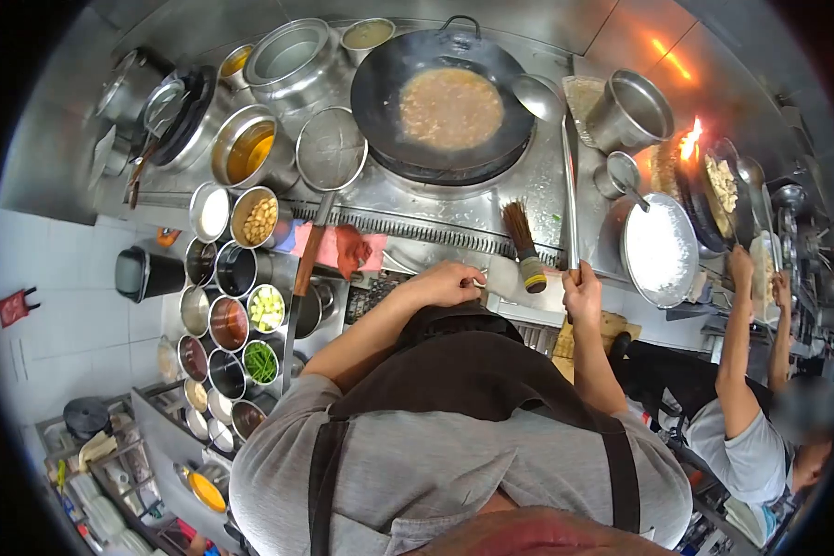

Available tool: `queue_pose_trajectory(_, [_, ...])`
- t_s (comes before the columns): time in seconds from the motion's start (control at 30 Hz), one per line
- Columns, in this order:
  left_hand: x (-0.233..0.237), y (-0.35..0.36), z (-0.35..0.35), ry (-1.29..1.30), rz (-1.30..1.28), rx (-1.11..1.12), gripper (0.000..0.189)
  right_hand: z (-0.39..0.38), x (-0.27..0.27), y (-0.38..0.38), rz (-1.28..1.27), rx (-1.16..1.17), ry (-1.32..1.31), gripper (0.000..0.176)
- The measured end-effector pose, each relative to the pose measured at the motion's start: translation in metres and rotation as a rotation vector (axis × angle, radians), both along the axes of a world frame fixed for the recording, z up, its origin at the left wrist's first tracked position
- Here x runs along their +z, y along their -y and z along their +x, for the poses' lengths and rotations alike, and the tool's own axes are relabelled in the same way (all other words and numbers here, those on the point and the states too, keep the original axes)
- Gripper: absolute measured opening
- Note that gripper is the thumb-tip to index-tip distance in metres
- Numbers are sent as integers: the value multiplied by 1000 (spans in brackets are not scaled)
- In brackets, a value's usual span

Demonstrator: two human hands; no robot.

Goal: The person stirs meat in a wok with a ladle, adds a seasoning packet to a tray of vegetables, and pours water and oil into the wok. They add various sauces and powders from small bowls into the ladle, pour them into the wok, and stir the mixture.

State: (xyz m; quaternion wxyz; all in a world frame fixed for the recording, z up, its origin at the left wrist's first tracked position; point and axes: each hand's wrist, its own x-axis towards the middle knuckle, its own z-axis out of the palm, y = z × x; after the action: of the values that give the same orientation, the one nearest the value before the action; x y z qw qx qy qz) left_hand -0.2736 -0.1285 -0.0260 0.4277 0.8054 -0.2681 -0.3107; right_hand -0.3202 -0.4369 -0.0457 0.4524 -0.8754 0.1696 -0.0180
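Observation:
My right hand is wrapped round the long handle of a metal ladle, whose bowl rests at the right rim of a black wok. Brownish liquid with small pieces fills the wok's middle. My left hand is curled near the stove's front edge, by a white cloth; what it holds, if anything, is too small to tell. Between my hands and the wok lies a bristle brush. A round strainer sits left of the wok.
Metal pots and an oil pot stand at the back left. Ingredient containers line the left. A white-filled bowl is at the right, where a co-worker holds a pan near a flame.

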Motion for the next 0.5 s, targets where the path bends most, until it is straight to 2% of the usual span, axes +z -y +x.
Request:
queue_pose_trajectory(0.17, [-3,-22,-37,-131,98,248,29,-17,-4,-1,53,14,-50,30])
queue_pose_trajectory(0.3, [-18,-41,-73,-64,243,326,26,-7,1,-7,208,92,-105,32])
queue_pose_trajectory(0.4, [-48,-63,-105,12,388,358,25,7,-12,-8,185,200,-113,36])
queue_pose_trajectory(0.43, [-70,-75,-117,31,471,339,25,14,-13,-11,107,243,-86,38])
queue_pose_trajectory(0.47, [-69,-80,-129,37,475,348,25,21,-8,-17,26,282,-58,40])
queue_pose_trajectory(0.5, [-70,-83,-140,7,459,451,25,32,-2,-23,42,311,-54,41])
